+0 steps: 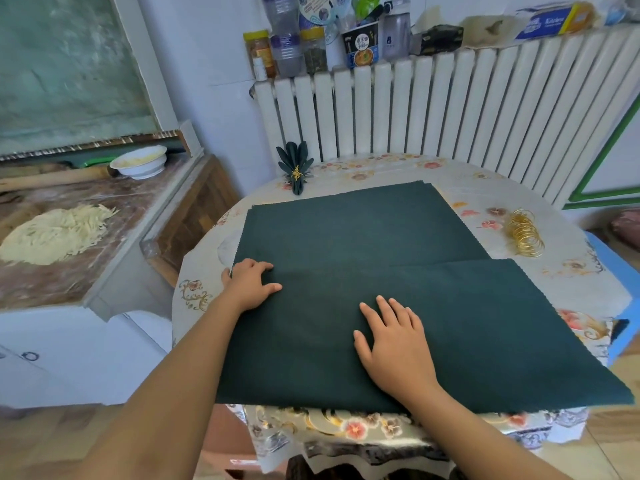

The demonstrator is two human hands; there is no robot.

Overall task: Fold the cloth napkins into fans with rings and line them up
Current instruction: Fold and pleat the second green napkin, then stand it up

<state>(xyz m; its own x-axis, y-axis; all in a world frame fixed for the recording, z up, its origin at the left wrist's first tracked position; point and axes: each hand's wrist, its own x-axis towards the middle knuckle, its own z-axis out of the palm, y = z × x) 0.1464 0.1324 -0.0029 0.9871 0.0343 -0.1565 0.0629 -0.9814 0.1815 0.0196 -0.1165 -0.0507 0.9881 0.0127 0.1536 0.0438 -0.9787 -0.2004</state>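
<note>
A dark green cloth napkin, folded in half, lies across the near part of the table on top of a stack of flat green napkins. My left hand rests at the folded napkin's upper left corner, fingers bent onto the cloth edge. Flat on the middle of the folded napkin, fingers spread, lies my right hand. A finished green fan napkin with a gold ring stands at the table's far left edge. A pile of gold rings sits at the right.
The table has a floral cover. A white radiator with jars and bottles on top stands behind it. To the left is a counter with dough strips and a white bowl. A blue stool is at the right.
</note>
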